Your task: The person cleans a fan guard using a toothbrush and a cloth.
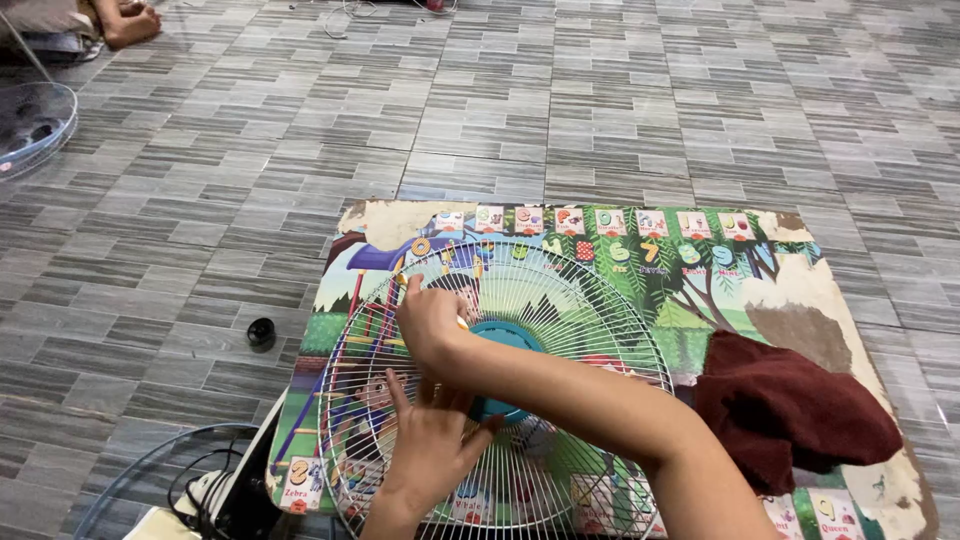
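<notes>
Fan guard: a round white wire grille [560, 300] with a teal hub [505, 338] lies flat on a colourful play mat, near its front-left part — lying flat, it lets both hands press on it from above.
Left hand: the left hand [432, 448] rests palm-down on the wires just below the hub, fingers spread and pointing up toward it; its grip is wide, flat on the grille and closed round nothing — it looks as if it steadies the guard.
Right hand: the right hand [428, 318] crosses over from the right side, the forearm lying across the grille; its fingers are curled at the wires left of the hub. Whether they pinch a wire or some small thing, I cannot tell.
Mat: the play mat [810, 290] lies on the floor, a worn rectangular sheet with a cartoon garden picture; a row of small square picture cards in bright colours runs along its far edge, another along its near edge, and the print is peeled to bare brown at the corners.
Cloth: a dark red cloth [790, 410] lies bunched on the mat's right side, apart from the grille.
Floor: grey striped tiles [600, 100]; a small black round cap [261, 332] sits just left of the mat.
Other fan parts: a second wire guard [35, 125] at far left, and black cable [200, 490] at the near-left corner.
Other person: a foot [130, 20] shows at the top-left edge.
</notes>
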